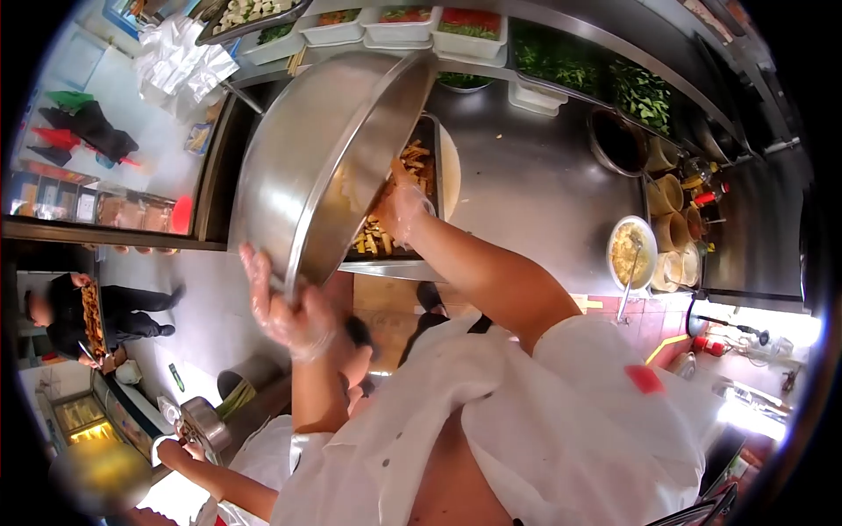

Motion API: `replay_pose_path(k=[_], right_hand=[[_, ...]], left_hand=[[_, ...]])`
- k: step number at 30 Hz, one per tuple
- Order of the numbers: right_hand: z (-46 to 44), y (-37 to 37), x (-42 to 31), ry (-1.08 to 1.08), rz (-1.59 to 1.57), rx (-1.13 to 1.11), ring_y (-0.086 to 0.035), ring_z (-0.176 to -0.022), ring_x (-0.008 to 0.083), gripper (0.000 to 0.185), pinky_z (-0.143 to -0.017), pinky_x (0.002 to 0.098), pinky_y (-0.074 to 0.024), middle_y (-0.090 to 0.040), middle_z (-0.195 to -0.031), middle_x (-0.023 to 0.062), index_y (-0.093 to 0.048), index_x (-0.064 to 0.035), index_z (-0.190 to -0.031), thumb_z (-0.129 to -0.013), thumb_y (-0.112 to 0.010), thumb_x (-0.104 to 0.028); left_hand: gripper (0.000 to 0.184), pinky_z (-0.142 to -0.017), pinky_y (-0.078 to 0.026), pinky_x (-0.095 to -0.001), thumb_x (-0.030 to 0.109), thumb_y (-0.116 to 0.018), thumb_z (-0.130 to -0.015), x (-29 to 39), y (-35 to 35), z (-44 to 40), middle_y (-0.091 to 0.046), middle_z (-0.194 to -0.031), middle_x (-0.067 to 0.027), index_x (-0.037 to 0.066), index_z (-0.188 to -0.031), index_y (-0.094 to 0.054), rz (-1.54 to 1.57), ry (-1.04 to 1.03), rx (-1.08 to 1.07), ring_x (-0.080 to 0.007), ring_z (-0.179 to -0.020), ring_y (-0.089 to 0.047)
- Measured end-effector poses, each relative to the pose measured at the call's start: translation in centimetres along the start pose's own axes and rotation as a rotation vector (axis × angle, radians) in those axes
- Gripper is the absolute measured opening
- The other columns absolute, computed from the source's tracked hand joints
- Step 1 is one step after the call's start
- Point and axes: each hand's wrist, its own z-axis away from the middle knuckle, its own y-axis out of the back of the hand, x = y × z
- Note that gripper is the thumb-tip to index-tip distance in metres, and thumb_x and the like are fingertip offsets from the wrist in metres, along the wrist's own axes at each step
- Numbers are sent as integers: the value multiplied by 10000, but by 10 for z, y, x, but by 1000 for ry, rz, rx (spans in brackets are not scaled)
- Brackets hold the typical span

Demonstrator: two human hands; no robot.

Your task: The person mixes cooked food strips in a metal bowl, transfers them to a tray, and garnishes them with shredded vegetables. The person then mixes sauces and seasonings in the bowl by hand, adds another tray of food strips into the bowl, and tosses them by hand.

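A large steel mixing bowl (303, 149) is tipped on its side, its mouth facing a dark tray (428, 131). My left hand (294, 317), in a clear plastic glove, grips the bowl's lower rim. My right hand (404, 206), also gloved, is at the bowl's mouth above the tray; its fingers are partly hidden, so I cannot see whether they hold food. Brown and yellowish food strips (375, 239) lie in the tray on both sides of that hand.
A pale round board or plate (451, 171) shows beside the tray on the steel counter (526, 167). White tubs (469, 35) line the back. A bowl with a spoon (631, 254) stands right. One person (88, 307) carries a food tray; a co-worker's arm (215, 482) is lower left.
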Motion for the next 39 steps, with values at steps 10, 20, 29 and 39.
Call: replay_pose_path(k=[10,20,29,39], right_hand=[[-20,-42,-73,183,570,65,-653,-1069,244,557,-941,384,-518,-692,-1173,178,-575,48,-1321,-1095,-454,-446],[6,0,-51,165,950,265,-648,-1061,262,489,-984,368,-485,-704,-1176,160,-678,-21,-1218,-1000,-614,-454],[223,-96,-212,577,1382,-187,-705,-1024,248,399,-940,357,-530,-752,-1084,141,-714,-5,-1169,-1045,-557,-350],[214,266,-193,51,2154,218,-310,-1502,407,460,-1221,454,-315,-402,-1577,200,-581,-146,-1421,-1041,-437,-361]], left_hand=[[441,-1043,-501,-497,25,-585,-905,-15,104,37,-582,-1435,-267,31,-1347,-592,-288,365,-79,-468,-1288,-595],[602,-1023,-497,-417,-74,-592,-809,-4,110,36,-621,-1323,-135,18,-1402,-548,379,1116,481,-279,-1160,-607],[550,-885,-548,-404,-80,-603,-853,81,-71,81,-666,-1157,-99,93,-1373,-569,846,1569,154,-232,-1028,-634],[398,-873,-531,-423,125,-691,-898,205,-241,165,-702,-1093,-155,31,-1282,-646,634,1787,-512,-261,-974,-658]])
